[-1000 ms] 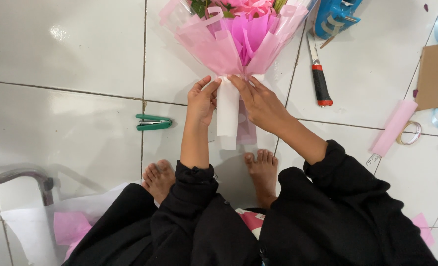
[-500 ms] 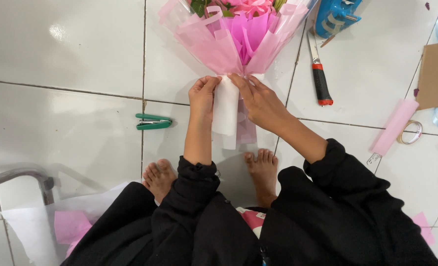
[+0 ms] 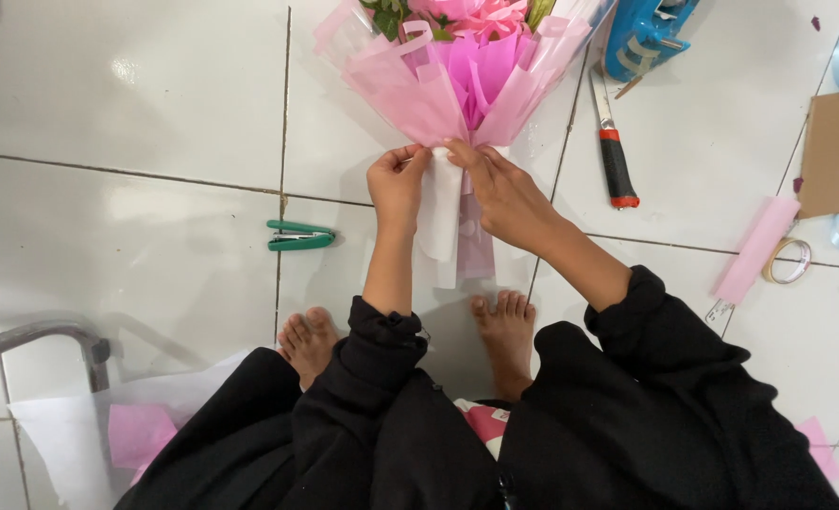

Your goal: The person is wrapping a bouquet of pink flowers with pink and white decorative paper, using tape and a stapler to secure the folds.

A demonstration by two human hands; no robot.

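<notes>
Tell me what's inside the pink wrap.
Pink flowers and green leaves show at the top of the wrap. Both hands pinch its neck; the stems are hidden.

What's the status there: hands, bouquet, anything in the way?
Left hand and right hand pinch the pink bouquet at its neck. Bouquet lies on the floor. Green stapler lies apart, left; nothing blocks.

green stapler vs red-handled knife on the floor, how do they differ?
The green stapler lies to the left of the hands, roughly crosswise; the red-handled knife lies to their right, nearly lengthwise, bare blade pointing away from the person. The stapler is short and all green; the knife is longer, with a red and black grip. The knife lies close beside the bouquet; the stapler sits farther off. Both lie flat on the white tiles, untouched.
</notes>
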